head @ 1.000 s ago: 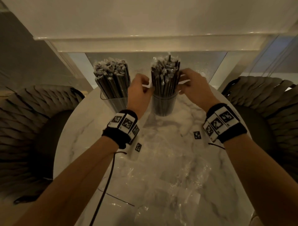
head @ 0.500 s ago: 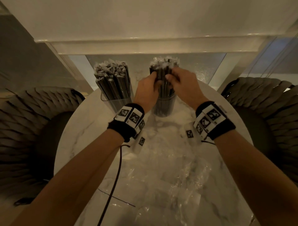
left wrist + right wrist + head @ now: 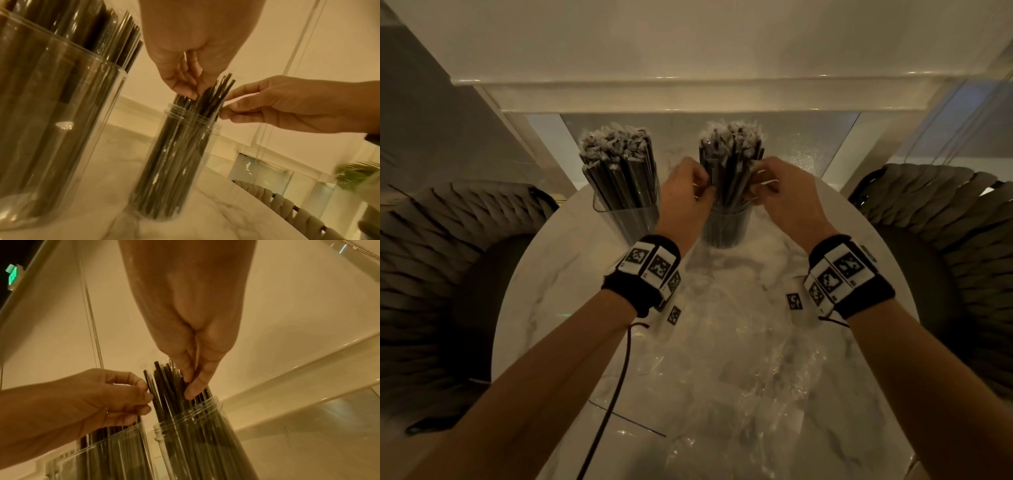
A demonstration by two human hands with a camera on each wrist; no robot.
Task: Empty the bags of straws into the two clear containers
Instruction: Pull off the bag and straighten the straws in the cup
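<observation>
Two clear containers stand at the far side of the table. The square container on the left holds a full bundle of dark wrapped straws. The round jar on the right holds another bundle of straws, fanned out a little at the top. My left hand pinches straws at the bundle's left side just above the jar's rim. My right hand pinches straws at its right side. The wrist views show the same grips: left hand, right hand, jar.
Crumpled empty clear bags lie across the near half of the round marble table. A black cable hangs from my left wrist over the table edge. Woven chairs flank the table on both sides.
Half a second ago both hands met at the front of the right bundle near its top. They have parted and now hold its left and right sides lower down.
</observation>
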